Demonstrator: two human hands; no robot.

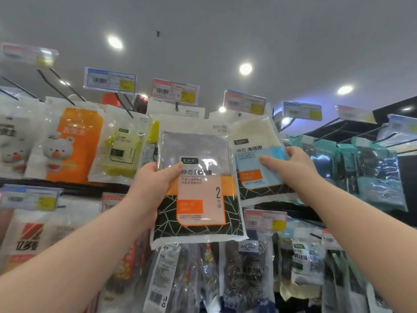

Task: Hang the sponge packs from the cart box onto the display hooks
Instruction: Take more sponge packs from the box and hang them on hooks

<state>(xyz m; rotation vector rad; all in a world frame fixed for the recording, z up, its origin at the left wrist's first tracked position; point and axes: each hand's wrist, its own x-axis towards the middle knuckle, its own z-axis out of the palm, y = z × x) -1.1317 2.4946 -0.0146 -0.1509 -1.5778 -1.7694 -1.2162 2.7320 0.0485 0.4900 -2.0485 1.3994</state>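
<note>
A grey sponge pack with an orange label [198, 188] is raised in front of the display, and my left hand [155, 184] grips its left edge, thumb on the front. Its white top sits just below a hook under a red price tag [174, 90], in front of a matching hung pack. To its right hangs a cream sponge pack with a blue label [257, 152]. My right hand [291, 168] holds this pack's right edge, thumb pressed on the blue label. The cart box is out of sight.
Several other packs hang on black hooks: orange bear packs [72, 143] and a yellow-green pack [119, 145] on the left, teal packs [372, 172] on the right, steel scourers [243, 272] below. Price tags [244, 102] line the hook ends overhead.
</note>
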